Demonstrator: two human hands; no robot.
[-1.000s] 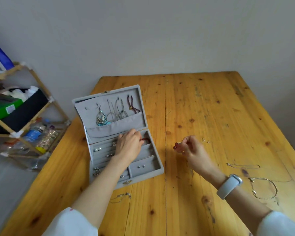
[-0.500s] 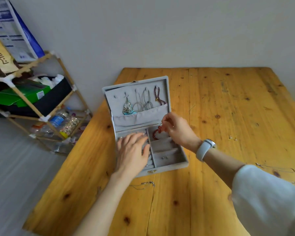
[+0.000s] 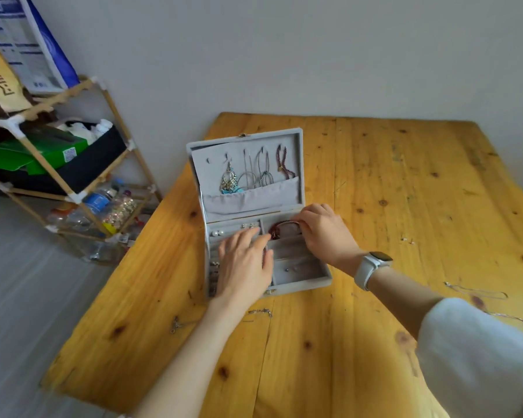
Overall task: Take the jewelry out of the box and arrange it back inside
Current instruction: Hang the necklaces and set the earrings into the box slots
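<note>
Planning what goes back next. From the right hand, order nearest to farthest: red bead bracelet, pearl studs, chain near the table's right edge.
1. Red bead bracelet, at the right hand's fingers, in the box.
2. Pearl studs, in the box's left section.
3. Chain, far right on the table.

The person's left forearm (image 3: 194, 351) is bare — no sleeve shows on it in this view. The right arm wears a loose white sleeve (image 3: 477, 351) pushed above the wrist, and a smartwatch (image 3: 372, 267) — white band, dark rectangular face — sits on the right wrist.
</note>
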